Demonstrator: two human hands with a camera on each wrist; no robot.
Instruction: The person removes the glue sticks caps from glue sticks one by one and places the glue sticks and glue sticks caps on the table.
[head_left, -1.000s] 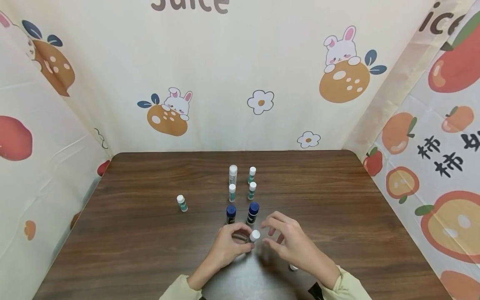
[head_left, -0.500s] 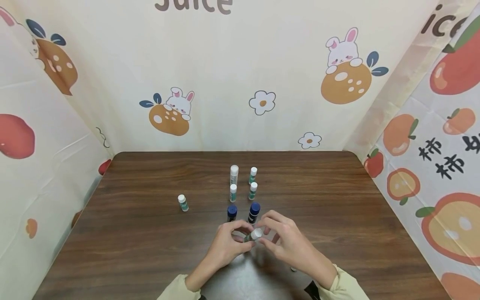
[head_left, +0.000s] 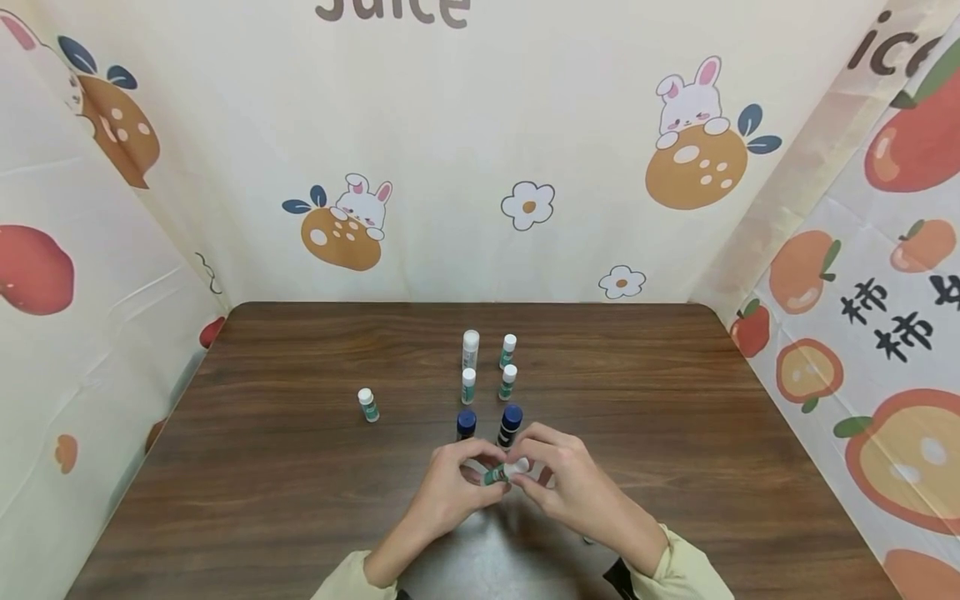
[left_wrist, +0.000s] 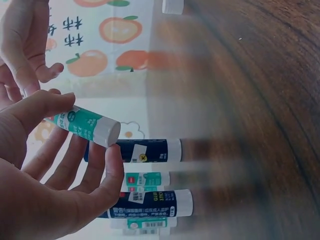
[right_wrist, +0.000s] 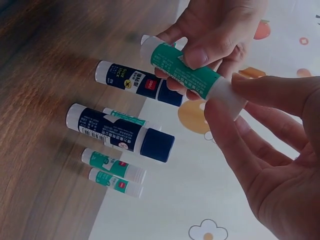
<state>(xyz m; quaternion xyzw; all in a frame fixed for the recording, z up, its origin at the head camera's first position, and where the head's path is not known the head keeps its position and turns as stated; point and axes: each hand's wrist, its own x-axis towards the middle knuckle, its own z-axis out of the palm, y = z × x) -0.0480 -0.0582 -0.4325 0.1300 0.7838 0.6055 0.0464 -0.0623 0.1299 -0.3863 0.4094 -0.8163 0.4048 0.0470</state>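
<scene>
A green-and-white glue stick [head_left: 495, 475] is held tilted between both hands, off the table. Its green body is gripped by the left hand [head_left: 453, 483], thumb on one side and fingers on the other, as the left wrist view shows. With thumb and index finger, the right hand [head_left: 572, 482] pinches the white cap [right_wrist: 225, 98], which still sits on the body. Just beyond the hands stand two navy glue sticks with blue caps, a left one [head_left: 466, 423] and a right one [head_left: 511, 423], their lower parts partly hidden in the head view.
Farther back stand small green glue sticks [head_left: 507, 382] and a taller whitish one [head_left: 470, 348]. Another green glue stick [head_left: 368, 405] stands apart on the left of the wooden table [head_left: 262, 467]. A white object [head_left: 588, 540] is mostly hidden by the right forearm.
The right hand has come in from the right and taken the cap between thumb and finger. The glue stick has tipped from near upright toward the right hand.
</scene>
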